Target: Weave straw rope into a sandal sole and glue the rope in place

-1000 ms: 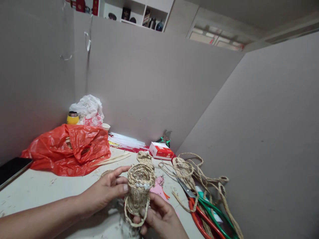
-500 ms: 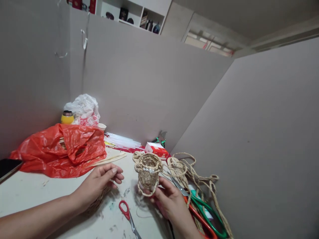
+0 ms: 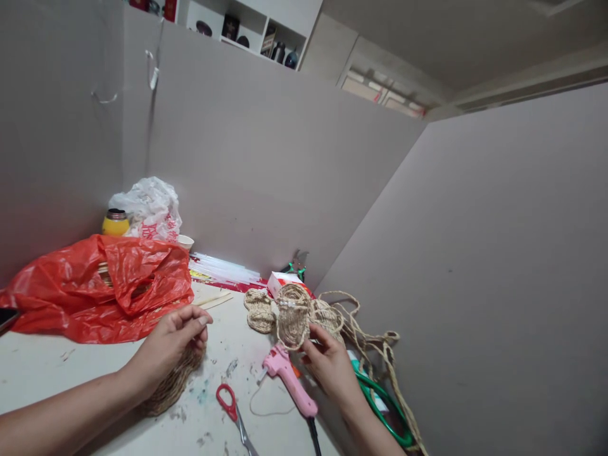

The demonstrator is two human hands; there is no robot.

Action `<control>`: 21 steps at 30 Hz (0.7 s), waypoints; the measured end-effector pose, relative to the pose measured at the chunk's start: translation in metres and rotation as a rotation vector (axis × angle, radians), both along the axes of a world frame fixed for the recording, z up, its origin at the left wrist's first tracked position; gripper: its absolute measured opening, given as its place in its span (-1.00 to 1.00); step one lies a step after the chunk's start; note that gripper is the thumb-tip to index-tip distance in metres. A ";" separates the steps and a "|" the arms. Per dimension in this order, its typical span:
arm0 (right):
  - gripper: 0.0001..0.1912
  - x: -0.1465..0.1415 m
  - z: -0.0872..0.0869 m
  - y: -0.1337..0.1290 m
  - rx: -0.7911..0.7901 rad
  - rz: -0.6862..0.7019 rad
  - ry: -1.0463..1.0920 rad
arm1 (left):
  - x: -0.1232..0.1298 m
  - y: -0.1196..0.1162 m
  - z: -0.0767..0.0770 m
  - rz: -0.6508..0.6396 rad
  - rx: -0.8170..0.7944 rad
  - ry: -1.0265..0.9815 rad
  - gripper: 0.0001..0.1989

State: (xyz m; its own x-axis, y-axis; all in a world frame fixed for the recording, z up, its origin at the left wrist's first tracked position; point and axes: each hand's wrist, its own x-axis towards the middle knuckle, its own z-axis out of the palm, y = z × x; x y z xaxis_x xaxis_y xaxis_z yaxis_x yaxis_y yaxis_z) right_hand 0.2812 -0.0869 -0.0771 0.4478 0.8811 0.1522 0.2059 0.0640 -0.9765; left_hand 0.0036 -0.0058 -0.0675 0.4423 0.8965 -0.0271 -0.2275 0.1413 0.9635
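Note:
My right hand pinches the side of a small woven slipper-shaped piece with white beads across it, above the table. Just left of it, another woven piece lies on the table. My left hand has its fingers curled, over a coiled brown woven mat; whether the fingers grip anything is hidden. A pink glue gun lies between my hands, its cord running to the front. Red-handled scissors rest to the left of the glue gun.
A red plastic bag covers the left side, with a yellow jar and white bag behind. Clear glue sticks and pliers lie at the back. Braided cord and green-handled shears are at the right.
My right hand has moved up with the beaded piece and tilted it, so its top no longer faces me the same way. The pink glue gun is now uncovered. The whole view has shifted slightly.

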 end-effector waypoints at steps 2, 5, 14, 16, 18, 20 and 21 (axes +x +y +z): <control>-0.71 0.004 -0.001 0.001 -0.015 -0.004 0.047 | -0.001 0.000 0.003 0.021 0.017 0.009 -0.80; -0.69 0.014 -0.005 0.003 -0.036 -0.038 0.142 | -0.005 0.000 0.005 0.053 0.066 0.040 -0.78; -0.55 0.040 -0.027 0.015 -0.051 -0.157 0.329 | -0.005 0.006 -0.002 0.121 0.085 0.068 -0.63; -0.48 0.040 -0.028 0.015 -0.038 -0.158 0.348 | -0.004 0.007 -0.003 0.127 0.080 0.071 -0.65; -0.45 0.039 -0.028 0.015 -0.021 -0.159 0.362 | -0.004 0.008 -0.002 0.133 0.063 0.075 -0.68; -0.44 0.037 -0.027 0.015 -0.001 -0.169 0.375 | -0.004 0.009 -0.002 0.134 0.057 0.070 -0.71; -0.43 0.037 -0.027 0.015 0.012 -0.178 0.381 | -0.004 0.010 -0.002 0.135 0.057 0.066 -0.72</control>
